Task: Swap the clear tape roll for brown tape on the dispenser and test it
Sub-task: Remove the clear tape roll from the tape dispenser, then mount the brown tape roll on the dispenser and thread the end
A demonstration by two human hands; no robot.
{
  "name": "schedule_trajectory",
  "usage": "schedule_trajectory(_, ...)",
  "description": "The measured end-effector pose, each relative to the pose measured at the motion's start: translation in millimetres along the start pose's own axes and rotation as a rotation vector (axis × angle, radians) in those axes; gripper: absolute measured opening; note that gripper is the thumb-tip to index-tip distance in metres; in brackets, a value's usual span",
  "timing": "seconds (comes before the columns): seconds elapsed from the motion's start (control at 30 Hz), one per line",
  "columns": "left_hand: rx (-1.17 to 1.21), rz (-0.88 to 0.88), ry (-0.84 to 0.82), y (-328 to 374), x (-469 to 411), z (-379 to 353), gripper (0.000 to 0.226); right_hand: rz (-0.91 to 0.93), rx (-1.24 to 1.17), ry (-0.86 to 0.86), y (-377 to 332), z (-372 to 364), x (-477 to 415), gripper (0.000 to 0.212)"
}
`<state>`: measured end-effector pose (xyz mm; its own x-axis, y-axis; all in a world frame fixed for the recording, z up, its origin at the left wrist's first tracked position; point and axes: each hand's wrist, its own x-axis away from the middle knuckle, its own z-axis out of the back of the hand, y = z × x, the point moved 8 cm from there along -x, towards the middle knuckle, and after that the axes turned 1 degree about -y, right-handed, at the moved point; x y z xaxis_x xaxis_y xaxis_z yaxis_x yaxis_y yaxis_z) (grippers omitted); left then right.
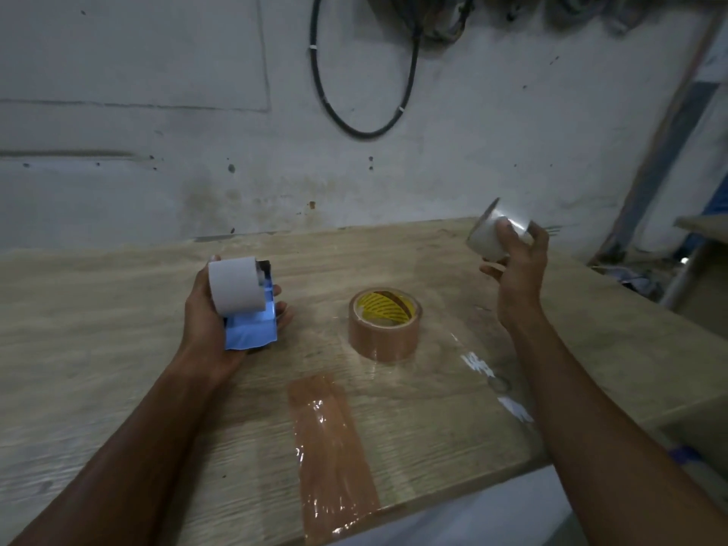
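We take the brown tape roll point(384, 324) as our landmark: it lies flat on the wooden counter point(118, 329), its yellow-printed core facing up, untouched by either of the hands.

To its left, our left hand point(220, 321) is closed around the dispenser point(246, 305), held just above the counter. The dispenser shows a blue body below and a pale, whitish cylinder on top; we cannot tell whether that cylinder is a bare hub or something wound on it.

Up and to the right of the brown roll, well apart from it, our right hand point(516, 266) grips the clear tape roll point(494, 230) in the air, tilted, with fingers wrapped over its glossy outer band.

In front of the brown roll, nearer to us, a strip of brown tape point(331, 459) is stuck flat to the counter and runs to its near edge. To the right of that strip lies a shiny clear strip point(500, 388) on the counter.
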<state>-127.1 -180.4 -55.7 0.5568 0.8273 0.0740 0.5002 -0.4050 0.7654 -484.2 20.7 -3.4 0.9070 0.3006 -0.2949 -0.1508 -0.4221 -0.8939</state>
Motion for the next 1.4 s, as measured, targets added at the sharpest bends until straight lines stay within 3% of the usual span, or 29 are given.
schedule_trajectory(0.17, 0.0, -0.008, -0.002, -1, -2, 4, 0.05, 0.211, 0.405, 0.039, 0, 0, 1, 0.07)
schedule_trajectory(0.4, 0.011, -0.015, -0.009, -1, 2, 1, 0.052, 0.275, 0.766, -0.015, 1, -10, 10, 0.096)
schedule_trajectory(0.87, 0.007, 0.008, -0.013, -3, -5, 7, 0.054, 0.19, 1.029, -0.107, 16, -13, 9, 0.098)
schedule_trajectory(1.27, 0.002, 0.013, -0.027, -5, -5, 7, 0.062, 0.145, 1.276, -0.158, 22, -15, 11, 0.087)
schedule_trajectory(1.4, 0.029, 0.022, -0.031, -5, -5, 4, 0.06, 0.336, 1.04, -0.097, -7, -26, 19, 0.061)
